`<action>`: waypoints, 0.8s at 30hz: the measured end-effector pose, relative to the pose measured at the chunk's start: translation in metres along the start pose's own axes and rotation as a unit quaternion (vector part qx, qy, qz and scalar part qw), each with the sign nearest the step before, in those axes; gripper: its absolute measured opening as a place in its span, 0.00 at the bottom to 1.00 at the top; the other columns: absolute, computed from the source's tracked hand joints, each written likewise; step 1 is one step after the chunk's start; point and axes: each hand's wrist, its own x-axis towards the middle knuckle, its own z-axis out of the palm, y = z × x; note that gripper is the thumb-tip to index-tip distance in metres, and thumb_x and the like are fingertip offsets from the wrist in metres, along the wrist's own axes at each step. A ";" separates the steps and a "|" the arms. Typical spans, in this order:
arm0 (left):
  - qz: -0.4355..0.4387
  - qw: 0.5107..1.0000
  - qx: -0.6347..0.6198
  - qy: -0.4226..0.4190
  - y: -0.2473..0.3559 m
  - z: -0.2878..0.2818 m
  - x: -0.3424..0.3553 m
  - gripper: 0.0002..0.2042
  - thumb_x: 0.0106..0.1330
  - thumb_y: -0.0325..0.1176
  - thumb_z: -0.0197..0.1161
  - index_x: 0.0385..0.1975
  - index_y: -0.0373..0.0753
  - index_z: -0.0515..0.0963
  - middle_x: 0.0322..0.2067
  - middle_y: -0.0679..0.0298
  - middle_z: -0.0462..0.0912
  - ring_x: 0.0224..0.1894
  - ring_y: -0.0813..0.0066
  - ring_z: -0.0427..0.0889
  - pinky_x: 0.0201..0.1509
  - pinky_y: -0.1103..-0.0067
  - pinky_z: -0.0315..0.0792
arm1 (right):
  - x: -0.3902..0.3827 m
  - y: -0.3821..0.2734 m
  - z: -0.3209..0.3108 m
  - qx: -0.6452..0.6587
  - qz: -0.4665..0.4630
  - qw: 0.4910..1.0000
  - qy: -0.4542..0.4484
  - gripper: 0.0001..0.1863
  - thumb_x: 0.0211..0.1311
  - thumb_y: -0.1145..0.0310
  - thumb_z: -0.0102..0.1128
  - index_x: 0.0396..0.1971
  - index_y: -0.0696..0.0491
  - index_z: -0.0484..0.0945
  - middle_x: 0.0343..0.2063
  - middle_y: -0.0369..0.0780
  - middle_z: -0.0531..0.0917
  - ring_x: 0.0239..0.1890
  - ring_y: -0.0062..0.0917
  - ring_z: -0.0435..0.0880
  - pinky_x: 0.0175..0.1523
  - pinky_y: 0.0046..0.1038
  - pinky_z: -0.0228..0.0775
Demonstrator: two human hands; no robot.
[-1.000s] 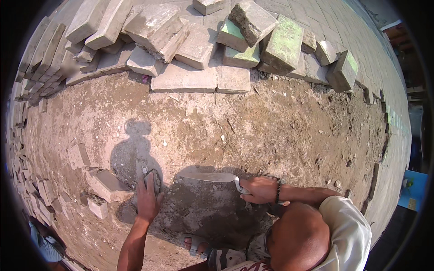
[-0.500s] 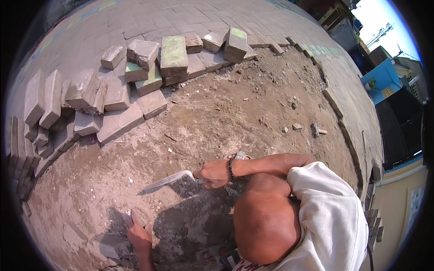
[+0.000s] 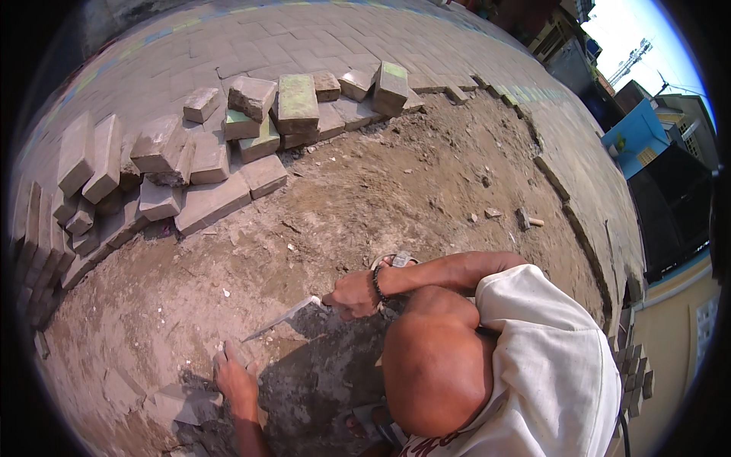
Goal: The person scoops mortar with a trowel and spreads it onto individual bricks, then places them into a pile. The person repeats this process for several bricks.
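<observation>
Neither of my hands shows. Another person crouches at the lower right, seen from above, head bent over the soil, in a white shirt (image 3: 552, 346). That person's right hand (image 3: 352, 295), with a dark beaded bracelet at the wrist, grips a trowel (image 3: 282, 320). The trowel's thin blade slants down to the left, close to the dirt. An arm from the lower edge, which looks like the same person's, ends in a left hand (image 3: 234, 377) low over the ground. Its fingers point up and left near the blade's tip. Right beside it lies a grey paving block (image 3: 190, 404), partly in shadow.
Loose paving blocks (image 3: 297, 107) are piled along the far left edge of the dug soil (image 3: 365, 190). Others lean in a row (image 3: 38, 236) at the far left. A short hammer (image 3: 525, 220) lies on the right. Laid paving (image 3: 304, 38) surrounds the pit.
The view has shifted slightly. The person's left hand has moved up, closer to the trowel tip. The trowel's blade now shows more edge-on, still in the right hand.
</observation>
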 end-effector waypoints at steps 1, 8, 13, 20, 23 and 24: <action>-0.001 1.000 0.006 -0.006 0.004 -0.002 -0.001 0.41 0.48 0.32 0.77 0.64 0.35 0.64 0.53 0.45 0.72 0.57 0.45 0.73 0.56 0.63 0.73 | 0.001 0.002 0.001 -0.001 -0.004 1.000 -0.001 0.22 0.57 0.56 0.61 0.41 0.60 0.73 0.29 0.54 0.83 0.37 0.52 0.82 0.43 0.49 0.73; -0.024 0.992 -0.029 -0.121 0.008 -0.028 0.005 0.39 0.54 0.26 0.70 0.68 0.36 0.58 0.60 0.41 0.65 0.57 0.43 0.73 0.58 0.62 0.73 | 0.013 0.000 0.004 -0.048 0.029 0.998 -0.029 0.20 0.56 0.59 0.62 0.40 0.59 0.70 0.25 0.54 0.81 0.33 0.53 0.81 0.37 0.49 0.73; 0.015 0.998 -0.059 -0.034 -0.011 -0.015 0.003 0.30 0.60 0.16 0.51 0.66 0.39 0.64 0.53 0.40 0.72 0.50 0.41 0.79 0.53 0.58 0.76 | 0.012 0.010 0.010 -0.016 0.021 0.999 -0.018 0.20 0.58 0.58 0.63 0.38 0.60 0.71 0.19 0.53 0.79 0.28 0.51 0.81 0.33 0.46 0.72; 0.024 0.995 -0.094 0.020 -0.026 0.003 0.004 0.23 0.64 0.16 0.50 0.59 0.38 0.70 0.46 0.44 0.77 0.45 0.52 0.82 0.46 0.63 0.80 | 0.007 -0.014 -0.002 -0.047 0.058 0.997 -0.001 0.20 0.56 0.57 0.65 0.35 0.60 0.71 0.19 0.54 0.78 0.26 0.53 0.80 0.33 0.45 0.72; 0.034 0.995 -0.090 -0.036 -0.019 -0.007 0.006 0.17 0.67 0.17 0.47 0.53 0.36 0.75 0.39 0.47 0.80 0.36 0.60 0.84 0.37 0.68 0.82 | -0.003 -0.021 -0.005 -0.058 0.075 0.995 0.010 0.21 0.56 0.56 0.65 0.35 0.59 0.72 0.21 0.55 0.79 0.29 0.52 0.80 0.35 0.46 0.72; 0.029 0.994 -0.092 -0.044 -0.019 -0.003 0.011 0.15 0.67 0.17 0.47 0.51 0.35 0.75 0.36 0.48 0.80 0.35 0.61 0.84 0.36 0.68 0.82 | -0.007 -0.024 -0.010 -0.056 0.080 0.995 0.013 0.21 0.56 0.55 0.65 0.35 0.59 0.72 0.22 0.55 0.79 0.29 0.52 0.80 0.36 0.46 0.72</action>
